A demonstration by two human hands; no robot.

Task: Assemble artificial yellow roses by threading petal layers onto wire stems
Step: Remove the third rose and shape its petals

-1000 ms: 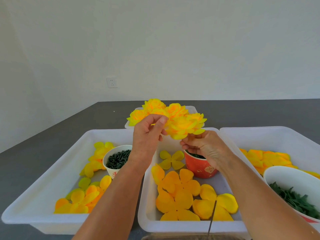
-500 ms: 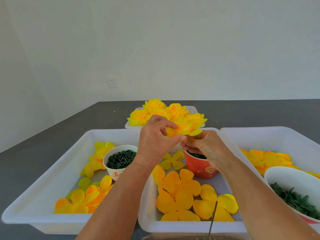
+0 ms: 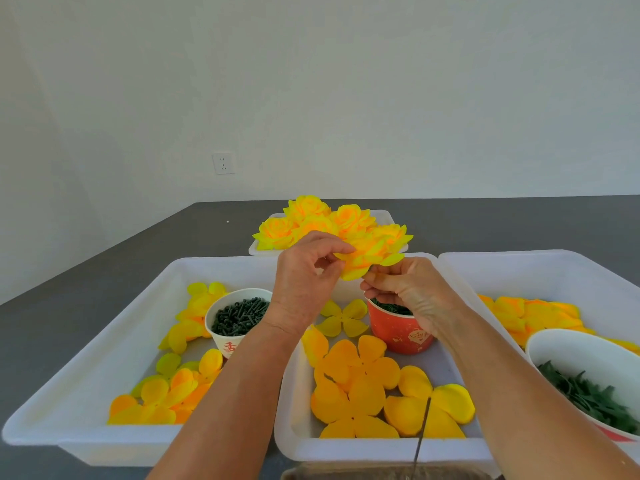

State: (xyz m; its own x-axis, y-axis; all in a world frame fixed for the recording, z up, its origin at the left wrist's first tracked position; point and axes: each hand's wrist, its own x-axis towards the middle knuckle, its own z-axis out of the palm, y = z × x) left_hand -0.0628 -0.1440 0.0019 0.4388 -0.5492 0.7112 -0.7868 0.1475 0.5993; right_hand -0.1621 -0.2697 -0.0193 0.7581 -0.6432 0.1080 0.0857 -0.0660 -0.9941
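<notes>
head view: the left hand (image 3: 304, 282) pinches the edge of a half-built rose (image 3: 372, 252) with curled fingers, and the right hand (image 3: 405, 289) grips it from beneath, fingers closed around its base; the stem there is hidden. the rose is held above the middle tray (image 3: 381, 452), in front of the finished roses (image 3: 322, 221). a hard tug on that edge could likely slide the petal layers out of line. loose petals (image 3: 356, 386) lie below; a thin wire (image 3: 422, 431) crosses them.
</notes>
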